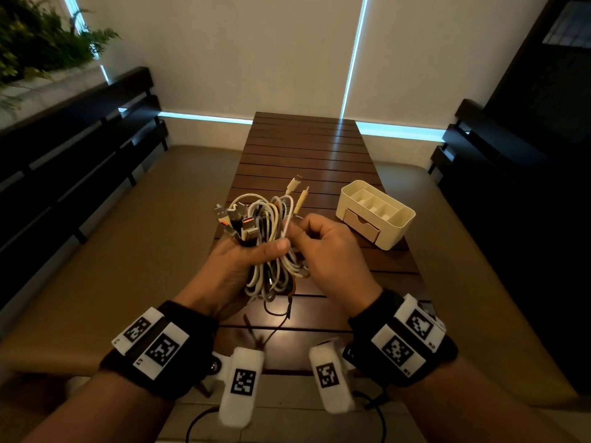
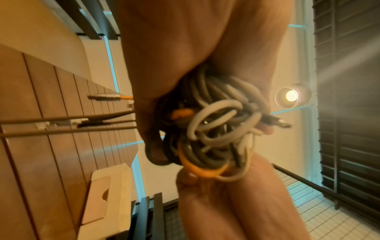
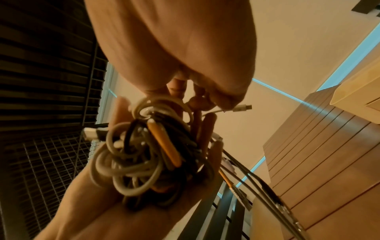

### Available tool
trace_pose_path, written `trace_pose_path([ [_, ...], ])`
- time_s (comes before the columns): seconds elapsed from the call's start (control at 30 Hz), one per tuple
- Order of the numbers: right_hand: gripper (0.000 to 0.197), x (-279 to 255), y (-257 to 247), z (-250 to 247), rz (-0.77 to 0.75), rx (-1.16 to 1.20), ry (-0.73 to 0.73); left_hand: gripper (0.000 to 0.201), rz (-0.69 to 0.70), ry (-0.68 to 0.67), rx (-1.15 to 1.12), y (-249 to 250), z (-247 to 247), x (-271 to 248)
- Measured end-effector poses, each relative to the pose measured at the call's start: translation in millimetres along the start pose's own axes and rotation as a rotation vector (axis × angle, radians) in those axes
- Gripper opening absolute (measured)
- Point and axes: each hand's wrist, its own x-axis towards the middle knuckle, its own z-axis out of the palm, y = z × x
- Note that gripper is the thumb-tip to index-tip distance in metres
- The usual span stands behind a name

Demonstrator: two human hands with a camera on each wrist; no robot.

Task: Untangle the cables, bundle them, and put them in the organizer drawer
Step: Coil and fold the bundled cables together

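Note:
A tangled bundle of cables (image 1: 268, 238), white, grey, black and orange, is held up above the slatted wooden table (image 1: 307, 148). My left hand (image 1: 236, 263) grips the bundle round its middle, USB plugs sticking out above the fist. My right hand (image 1: 323, 244) pinches a thin white cable at the bundle's right side. Two cream plugs (image 1: 297, 187) stand up above the hands. The bundle (image 2: 211, 133) fills the left wrist view, and in the right wrist view its loops (image 3: 144, 154) lie against the left palm. The cream organizer (image 1: 377, 215) sits at the right, its small drawer (image 1: 361, 225) closed.
Thin dark cables (image 1: 278, 314) hang from the bundle down to the table's near end. Dark benches (image 1: 76, 161) run along both sides. A plant (image 1: 38, 43) stands at the far left. The table's far half holds nothing else.

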Motion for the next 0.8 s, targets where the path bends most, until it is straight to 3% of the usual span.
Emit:
trace_pose_path([
  [0.27, 0.027, 2.4, 1.6, -0.4, -0.101, -0.153, 0.017, 0.044, -0.002, 0.118, 0.034, -3.6, 8.9, 4.7],
  [0.47, 0.028, -3.2, -14.7, -12.2, -0.029, -0.240, -0.103, 0.041, -0.045, 0.089, -0.011, -3.3, 2.7, -1.9],
  [0.53, 0.024, -5.8, -25.3, -24.7, -0.021, -0.316, -0.109, 0.052, -0.086, 0.050, -0.063, -2.0, -3.9, -5.8],
  [0.63, 0.006, -9.6, -46.1, -45.2, -0.216, -0.328, 0.039, 0.058, -0.149, 0.003, -0.140, 1.9, -15.4, -9.8],
  [0.67, 0.013, -9.8, -53.5, -49.9, -0.338, -0.327, 0.028, 0.057, -0.163, -0.002, -0.159, 3.0, -18.4, -10.5],
  [0.73, 0.053, -5.3, -59.5, -53.8, -0.509, -0.371, -0.192, 0.056, -0.188, -0.038, -0.166, 6.2, -19.0, -11.3],
  [0.8, 0.086, 6.4, -57.9, -49.8, -0.450, -0.429, -0.486, 0.054, -0.220, -0.096, -0.177, 9.3, -15.2, -12.4],
])
